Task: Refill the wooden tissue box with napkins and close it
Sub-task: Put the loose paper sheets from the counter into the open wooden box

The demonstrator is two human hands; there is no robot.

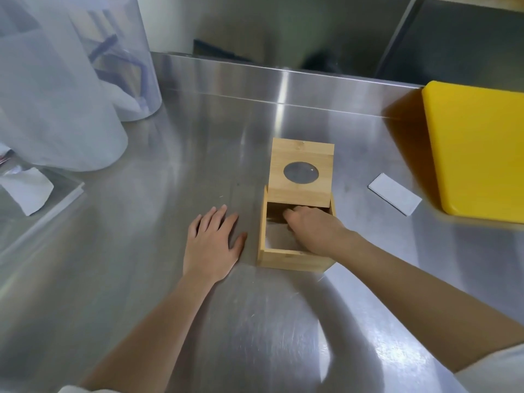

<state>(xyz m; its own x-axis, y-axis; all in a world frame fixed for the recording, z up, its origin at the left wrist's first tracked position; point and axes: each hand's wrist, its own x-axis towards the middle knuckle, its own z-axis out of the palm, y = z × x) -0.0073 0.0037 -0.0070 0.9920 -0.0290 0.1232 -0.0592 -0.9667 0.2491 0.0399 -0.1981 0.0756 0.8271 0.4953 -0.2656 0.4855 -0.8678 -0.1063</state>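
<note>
Right hand [309,225] curled inside wooden tissue box [292,258], contents unclear; left hand [212,245] flat, empty; raised lid [301,173] may drop onto knuckles.

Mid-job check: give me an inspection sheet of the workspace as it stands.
Surface: steel counter, shiny, scuffed.
Job's things: wooden box open, lid slid back, round hole in it; napkins inside not clearly visible.
Clutter: white slip right of box; yellow board far right; crumpled paper and plastic containers left.
Grippers: left hand flat on counter beside box, empty; right hand reaching inside box, grasp unclear.
Cables: nothing seen.
Surroundings: steel backsplash behind the counter.
</note>
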